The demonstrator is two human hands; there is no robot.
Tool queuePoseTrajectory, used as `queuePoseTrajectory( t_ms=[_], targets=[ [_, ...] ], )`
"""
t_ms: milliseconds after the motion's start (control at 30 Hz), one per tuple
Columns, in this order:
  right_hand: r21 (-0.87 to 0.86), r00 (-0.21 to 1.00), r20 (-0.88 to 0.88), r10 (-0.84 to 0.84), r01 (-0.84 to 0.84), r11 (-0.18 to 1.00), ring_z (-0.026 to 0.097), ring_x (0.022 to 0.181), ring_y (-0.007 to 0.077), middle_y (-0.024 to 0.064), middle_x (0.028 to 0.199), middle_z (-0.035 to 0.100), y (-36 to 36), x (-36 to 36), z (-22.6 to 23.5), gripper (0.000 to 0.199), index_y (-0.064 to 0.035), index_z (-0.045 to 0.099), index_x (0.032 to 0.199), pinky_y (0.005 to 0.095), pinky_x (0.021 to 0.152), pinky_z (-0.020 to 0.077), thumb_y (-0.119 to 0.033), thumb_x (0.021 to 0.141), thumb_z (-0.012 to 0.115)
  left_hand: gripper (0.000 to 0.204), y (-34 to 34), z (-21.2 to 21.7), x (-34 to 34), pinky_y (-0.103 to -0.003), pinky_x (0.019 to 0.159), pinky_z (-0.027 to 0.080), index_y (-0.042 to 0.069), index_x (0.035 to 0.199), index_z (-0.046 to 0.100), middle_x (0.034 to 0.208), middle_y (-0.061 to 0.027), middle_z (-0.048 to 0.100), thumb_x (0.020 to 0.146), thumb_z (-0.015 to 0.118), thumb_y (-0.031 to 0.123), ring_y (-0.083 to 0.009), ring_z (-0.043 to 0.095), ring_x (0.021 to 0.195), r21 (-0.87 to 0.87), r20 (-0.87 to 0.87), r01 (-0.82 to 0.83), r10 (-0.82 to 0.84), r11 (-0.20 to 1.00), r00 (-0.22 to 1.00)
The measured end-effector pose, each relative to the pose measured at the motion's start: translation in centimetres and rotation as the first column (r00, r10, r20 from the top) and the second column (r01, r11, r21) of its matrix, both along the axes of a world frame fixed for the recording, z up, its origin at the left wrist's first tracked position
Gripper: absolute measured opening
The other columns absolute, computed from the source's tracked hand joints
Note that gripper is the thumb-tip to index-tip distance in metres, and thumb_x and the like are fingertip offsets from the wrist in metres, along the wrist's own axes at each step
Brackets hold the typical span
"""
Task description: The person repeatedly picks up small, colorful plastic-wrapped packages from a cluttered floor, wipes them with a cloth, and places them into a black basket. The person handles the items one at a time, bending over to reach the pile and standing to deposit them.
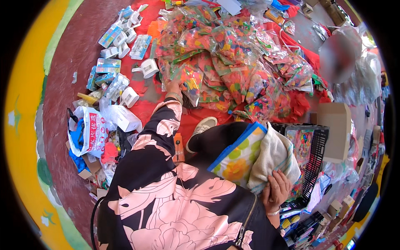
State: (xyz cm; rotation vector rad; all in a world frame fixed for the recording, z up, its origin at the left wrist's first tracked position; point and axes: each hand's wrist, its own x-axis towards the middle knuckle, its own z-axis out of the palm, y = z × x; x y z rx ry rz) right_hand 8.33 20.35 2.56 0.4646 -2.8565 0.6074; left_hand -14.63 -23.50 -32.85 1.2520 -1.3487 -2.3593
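My left arm stretches forward over the red sheet, and my left hand (174, 88) is closed on the near edge of a clear plastic bag of colourful pieces (191, 81). That bag lies at the near left edge of a large heap of similar bags (237, 58). My fingertips are partly hidden there. Over my knee hang a beige cloth (273, 156) and a floral cloth with a blue border (239, 154). My right hand (277, 189) lies on the lower part of the beige cloth, its fingers loosely extended and holding nothing.
White bottles and boxed packs (121, 37) lie scattered at left. Nearer stands a white and red shopping bag (89, 129) among clutter. A black plastic crate (314, 162) with colourful packets stands beside my right knee, with a cardboard box (335, 133) behind. Another person sits at far right.
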Motion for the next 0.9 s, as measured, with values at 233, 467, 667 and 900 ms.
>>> queuePoseTrajectory(
  t_ms=[233,467,667,900],
  targets=[
    [-0.019,0.993,-0.114,0.006,-0.008,1.0,0.062,0.099,0.0276,0.0095,0.099,0.066,-0.9,0.8,0.0,0.021,-0.0066,0.065,0.092,0.0376,0.086,0.0403,-0.004,0.072,0.058,0.009,-1.2,7.3,3.2,-0.025,0.05,0.044,0.004,0.093,0.059,0.08,-0.0039,0.059,0.085,0.06,0.006,-0.014,0.056,0.064,-0.249,0.288,0.371,-0.297,0.895,0.91],
    [-0.04,0.975,-0.208,0.079,-0.089,0.995,0.062,0.099,0.025,0.0097,0.103,0.066,-1.1,2.0,0.3,0.025,-0.0061,0.066,0.087,0.0351,0.08,0.0425,0.002,0.065,0.058,0.024,-0.6,22.1,5.7,-0.028,0.053,0.056,0.003,0.106,0.059,0.085,-0.0043,0.062,0.09,0.057,0.02,-0.0145,0.064,0.072,-0.419,-0.114,0.448,-0.536,0.79,0.837],
    [-0.148,0.962,-0.273,0.017,-0.059,0.987,0.063,0.087,0.0247,0.0094,0.096,0.067,0.0,3.3,2.1,0.03,-0.0055,0.067,0.087,0.0338,0.075,0.0445,0.01,0.064,0.054,0.02,3.7,36.3,8.3,-0.029,0.06,0.055,0.003,0.109,0.059,0.095,-0.0061,0.066,0.095,0.051,0.015,-0.0156,0.065,0.076,-0.383,-0.461,0.533,-0.656,0.754,0.597],
    [-0.578,0.96,-0.011,-0.28,0.222,0.786,0.055,0.062,0.0127,0.0066,0.077,0.065,3.0,4.8,8.5,0.018,-0.0022,0.067,0.085,0.024,0.056,0.0422,0.006,0.071,0.059,0.034,8.7,44.2,10.6,-0.04,0.084,0.052,0.001,0.129,0.048,0.127,-0.0133,0.054,0.096,0.045,0.011,-0.0249,0.057,0.11,-0.387,-0.763,0.71,-0.637,0.589,0.113]
  ],
)
